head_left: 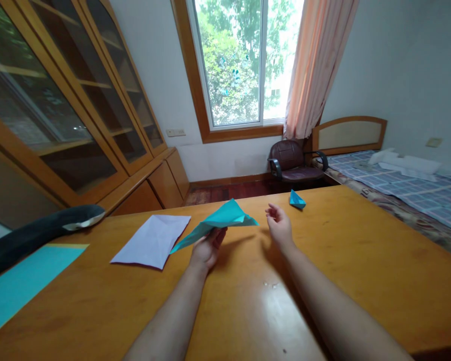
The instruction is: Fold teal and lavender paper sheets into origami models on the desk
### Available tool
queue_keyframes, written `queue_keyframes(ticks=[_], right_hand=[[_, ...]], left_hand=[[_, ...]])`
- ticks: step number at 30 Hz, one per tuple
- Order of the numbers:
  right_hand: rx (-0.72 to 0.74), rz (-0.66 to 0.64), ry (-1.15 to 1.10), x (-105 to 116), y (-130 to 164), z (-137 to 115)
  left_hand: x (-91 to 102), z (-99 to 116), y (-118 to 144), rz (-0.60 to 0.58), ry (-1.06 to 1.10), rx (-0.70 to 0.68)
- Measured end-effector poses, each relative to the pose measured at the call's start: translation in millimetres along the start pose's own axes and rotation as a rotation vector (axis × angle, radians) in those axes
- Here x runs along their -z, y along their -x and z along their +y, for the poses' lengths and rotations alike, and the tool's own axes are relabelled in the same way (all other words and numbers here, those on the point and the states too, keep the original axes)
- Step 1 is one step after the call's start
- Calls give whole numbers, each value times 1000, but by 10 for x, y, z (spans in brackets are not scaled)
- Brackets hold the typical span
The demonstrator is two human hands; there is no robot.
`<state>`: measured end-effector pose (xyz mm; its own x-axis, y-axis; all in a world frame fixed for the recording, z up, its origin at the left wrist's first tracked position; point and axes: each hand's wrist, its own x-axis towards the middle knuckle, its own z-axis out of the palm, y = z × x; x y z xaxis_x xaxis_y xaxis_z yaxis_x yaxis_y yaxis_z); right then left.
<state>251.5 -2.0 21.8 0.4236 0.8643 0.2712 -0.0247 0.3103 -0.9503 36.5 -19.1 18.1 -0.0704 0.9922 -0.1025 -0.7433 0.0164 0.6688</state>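
Observation:
Above the wooden table, my left hand (206,248) is closed on a folded sheet of turquoise paper (225,215), gripping it from below. The paper is creased into a pointed, roughly triangular shape with one tip toward the right. My right hand (280,224) is raised to the right of that tip, apart from the paper, its fingers loosely curled and spread with nothing in them. A small blue folded-paper boat (296,200) sits on the table beyond my right hand. Left of my left hand lies a creased white sheet of paper (152,241).
The wooden table (361,271) spans the foreground. At its left are a flat turquoise sheet (33,281) and a dark, padded curved object (41,230). Behind it stand a glass-door cabinet (78,100), a brown armchair (289,160) and a bed (398,180).

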Motion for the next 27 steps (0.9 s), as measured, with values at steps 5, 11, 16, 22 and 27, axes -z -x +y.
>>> queue_keyframes(ticks=[5,11,16,22,27], right_hand=[[-490,-283,-293,-220,223,161],[-553,-442,-459,-380,459,84],[-371,-293,-353,-388,425,96],[-258,-141,-45,-343,443,52],[-213,-95,101,-328,449,62]], left_hand=[[-70,-1,5,37,125,-7],[-126,-110,77,38,128,66],[-189,-200,149,20,70,115],[-158,-296,136,174,-138,29],[-104,-341,93,249,-297,-97]])
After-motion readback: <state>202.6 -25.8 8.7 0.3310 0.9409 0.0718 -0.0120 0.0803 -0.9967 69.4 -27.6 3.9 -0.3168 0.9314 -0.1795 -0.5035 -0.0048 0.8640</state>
